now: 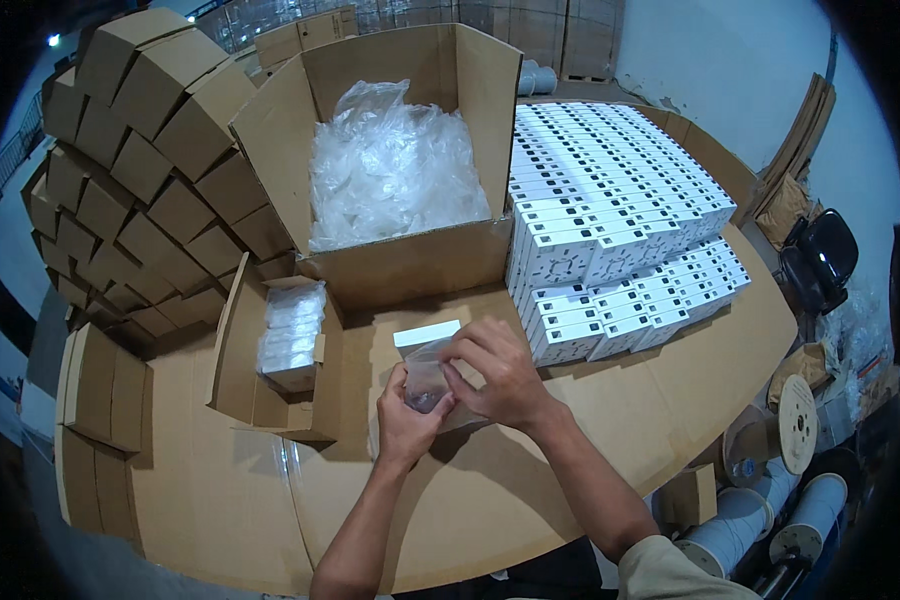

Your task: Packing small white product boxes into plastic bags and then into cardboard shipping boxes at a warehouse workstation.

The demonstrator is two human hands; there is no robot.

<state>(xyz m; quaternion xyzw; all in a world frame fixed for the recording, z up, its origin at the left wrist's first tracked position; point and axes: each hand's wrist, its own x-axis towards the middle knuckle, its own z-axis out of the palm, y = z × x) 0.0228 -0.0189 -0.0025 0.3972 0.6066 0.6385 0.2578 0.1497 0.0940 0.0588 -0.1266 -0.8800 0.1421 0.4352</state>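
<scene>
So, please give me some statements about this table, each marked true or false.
1. The left hand and right hand both hold a clear bag. True.
2. White boxes are stacked right of the large open carton. True.
3. The large open carton is full of white boxes. False: it contains clear plastic.
4. Plastic-wrapped packs lie in the smaller open carton. True.
5. The smaller open carton stands right of both hands. False: it stands to their left.

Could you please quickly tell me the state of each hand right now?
Left hand: closed, holding a clear plastic bag.
Right hand: closed, fingers curled, holding the same bag.
</scene>
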